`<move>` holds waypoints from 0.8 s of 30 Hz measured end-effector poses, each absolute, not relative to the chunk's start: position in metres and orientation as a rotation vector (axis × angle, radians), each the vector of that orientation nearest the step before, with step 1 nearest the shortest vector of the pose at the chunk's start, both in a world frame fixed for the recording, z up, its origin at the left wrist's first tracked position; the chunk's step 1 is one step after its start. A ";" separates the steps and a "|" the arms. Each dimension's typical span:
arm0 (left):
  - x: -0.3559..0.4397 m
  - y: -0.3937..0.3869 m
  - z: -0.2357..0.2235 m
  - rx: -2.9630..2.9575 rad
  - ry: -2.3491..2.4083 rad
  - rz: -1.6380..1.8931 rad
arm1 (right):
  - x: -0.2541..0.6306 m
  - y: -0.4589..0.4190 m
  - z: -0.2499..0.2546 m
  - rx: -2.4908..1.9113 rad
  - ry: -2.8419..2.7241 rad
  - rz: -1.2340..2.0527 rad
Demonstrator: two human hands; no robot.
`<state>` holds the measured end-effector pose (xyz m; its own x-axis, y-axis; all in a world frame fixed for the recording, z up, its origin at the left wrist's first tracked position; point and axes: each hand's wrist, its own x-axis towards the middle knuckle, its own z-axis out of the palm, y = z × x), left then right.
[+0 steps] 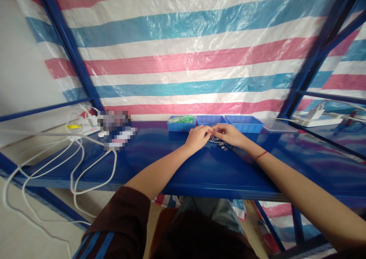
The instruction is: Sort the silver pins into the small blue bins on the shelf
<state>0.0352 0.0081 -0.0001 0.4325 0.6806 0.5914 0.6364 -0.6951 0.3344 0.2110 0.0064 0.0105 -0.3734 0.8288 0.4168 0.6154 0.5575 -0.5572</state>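
A striped plastic sheet (183,57) hangs at 12 o'clock, between blue posts (67,49) at 10 and 2 o'clock. White cables (82,165) loop at 8 o'clock; 1 white power strip (328,120) lies at 3 o'clock.

Both of your arms reached forward and converged ahead of your torso. Your left forearm ran up and to the right, bare below a dark sleeve with blue stripes; your right forearm slanted up and to the left, bare, a thin red band around the wrist. Your left hand (198,138) was palm down, fingers bent. Your right hand (228,134) met it at the fingertips, knuckles up, fingers curled; the exact grip of either could not be told.
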 end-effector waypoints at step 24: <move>0.037 0.011 0.005 2.036 1.055 1.431 | 0.202 -0.005 0.018 -1.154 -1.894 0.853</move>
